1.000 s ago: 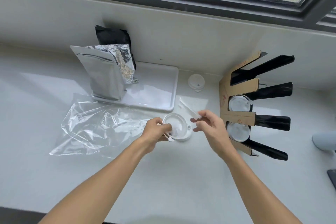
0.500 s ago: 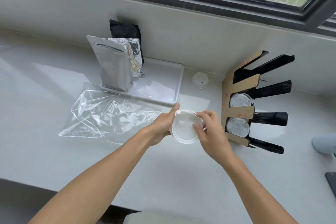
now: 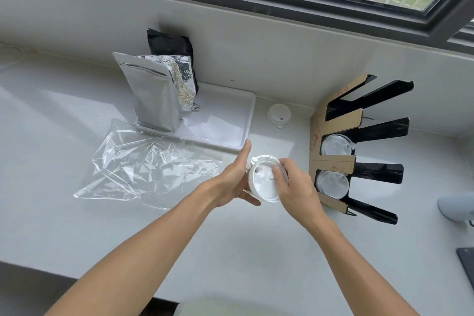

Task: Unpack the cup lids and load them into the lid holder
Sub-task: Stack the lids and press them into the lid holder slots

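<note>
A small stack of white cup lids is held above the counter between both hands. My left hand grips its left side with the thumb raised. My right hand holds the right side, fingertips on the top lid. To the right stands the lid holder, cardboard with black dividers. White lids sit in two of its slots; the upper slots look empty. A single white lid lies by the back wall.
An empty clear plastic wrapper lies flat at the left. Behind it a white tray carries a silver foil pouch and a black pouch. A grey object and a dark device sit at the right edge.
One second ago my right hand held a thin white piece apart from the lids. Both hands have since closed on the stack and lifted it off the counter, tilting it.
</note>
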